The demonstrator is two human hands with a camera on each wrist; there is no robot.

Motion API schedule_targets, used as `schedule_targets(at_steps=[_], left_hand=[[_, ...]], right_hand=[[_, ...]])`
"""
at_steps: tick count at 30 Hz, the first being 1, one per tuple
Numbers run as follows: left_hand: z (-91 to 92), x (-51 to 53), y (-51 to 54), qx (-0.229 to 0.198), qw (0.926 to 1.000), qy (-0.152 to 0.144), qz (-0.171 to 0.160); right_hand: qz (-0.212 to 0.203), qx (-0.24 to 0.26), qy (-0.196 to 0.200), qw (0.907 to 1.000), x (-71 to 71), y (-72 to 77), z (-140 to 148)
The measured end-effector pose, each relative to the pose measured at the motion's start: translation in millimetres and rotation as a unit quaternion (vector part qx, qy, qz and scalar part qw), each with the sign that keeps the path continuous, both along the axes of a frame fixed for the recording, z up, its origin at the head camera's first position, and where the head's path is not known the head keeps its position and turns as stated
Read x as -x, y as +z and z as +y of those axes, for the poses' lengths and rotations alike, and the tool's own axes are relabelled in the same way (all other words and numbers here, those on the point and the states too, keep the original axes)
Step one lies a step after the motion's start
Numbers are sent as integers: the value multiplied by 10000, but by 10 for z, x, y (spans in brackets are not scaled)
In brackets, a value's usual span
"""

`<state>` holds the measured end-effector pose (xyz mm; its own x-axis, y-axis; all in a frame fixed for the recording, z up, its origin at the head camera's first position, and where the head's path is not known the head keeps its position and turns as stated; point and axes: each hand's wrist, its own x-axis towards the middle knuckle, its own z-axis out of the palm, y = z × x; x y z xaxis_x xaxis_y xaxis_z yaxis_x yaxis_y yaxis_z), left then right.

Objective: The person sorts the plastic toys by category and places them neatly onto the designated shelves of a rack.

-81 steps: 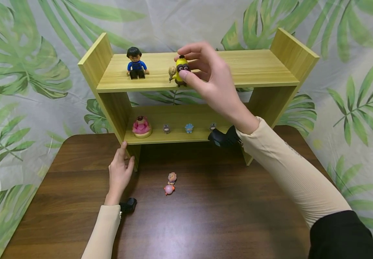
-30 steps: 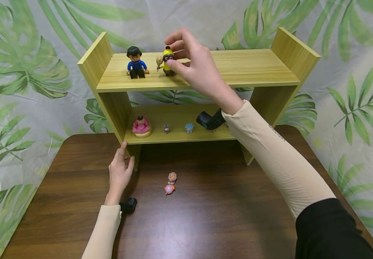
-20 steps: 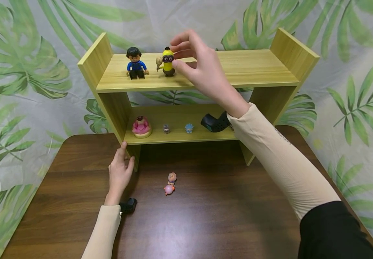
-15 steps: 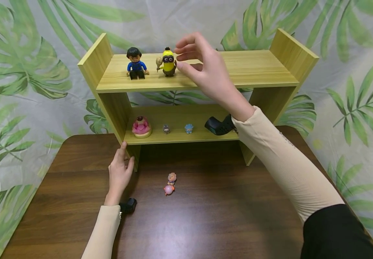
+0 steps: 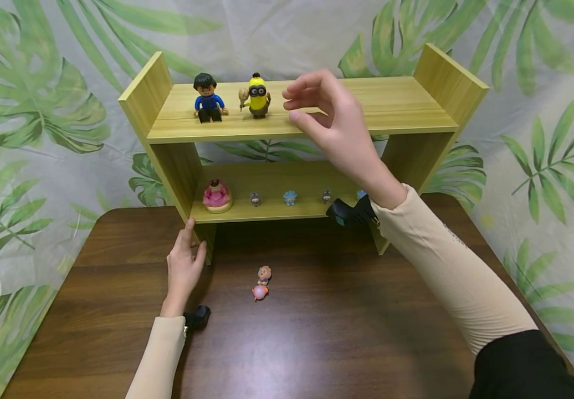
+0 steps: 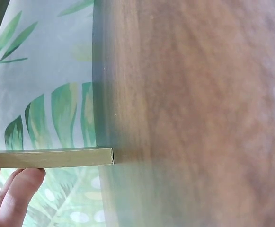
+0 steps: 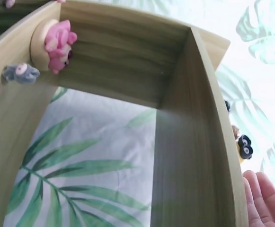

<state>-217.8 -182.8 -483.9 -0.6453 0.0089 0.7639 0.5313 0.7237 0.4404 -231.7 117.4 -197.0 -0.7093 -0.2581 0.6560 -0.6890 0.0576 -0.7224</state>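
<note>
The right hand (image 5: 336,113) is drawing away from the yellow figurine (image 5: 257,101), holding nothing, fingers parted; the figurine is standing unaided toward the left edge of the upper shelf (image 5: 399,105), its placing seemingly finishing. The left hand (image 5: 185,259) is pinching the left side panel (image 6: 61,158).

Pale glare on the tabletop (image 5: 317,332).

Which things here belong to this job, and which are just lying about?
Likely involved:
wooden shelf, gripped by the left hand
minion figurine, nearest the right hand
black-haired figurine, pink bear figurine, tiny figurines, all shelved
perhaps two small toys in front

Probably just around:
brown table
leaf-patterned backdrop
</note>
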Motion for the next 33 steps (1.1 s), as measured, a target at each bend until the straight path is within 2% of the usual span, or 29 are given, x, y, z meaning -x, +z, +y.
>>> schedule_targets(at_steps=[10,17,25,33], left_hand=[[4,11,-14,-67,10000,43,-12],[2,12,-19,-72,10000,49,-7],[-4,16,-31,-59,10000,41,-37],[-5,17,-34,-61,9999,59,-60]], right_hand=[[143,325,288,9990,-150,-131,83],[191,295,450,9984,-244,-272,117],[149,207,526,9983,-330,-458,150],[-135,142,593,9981,-388,-665,165]])
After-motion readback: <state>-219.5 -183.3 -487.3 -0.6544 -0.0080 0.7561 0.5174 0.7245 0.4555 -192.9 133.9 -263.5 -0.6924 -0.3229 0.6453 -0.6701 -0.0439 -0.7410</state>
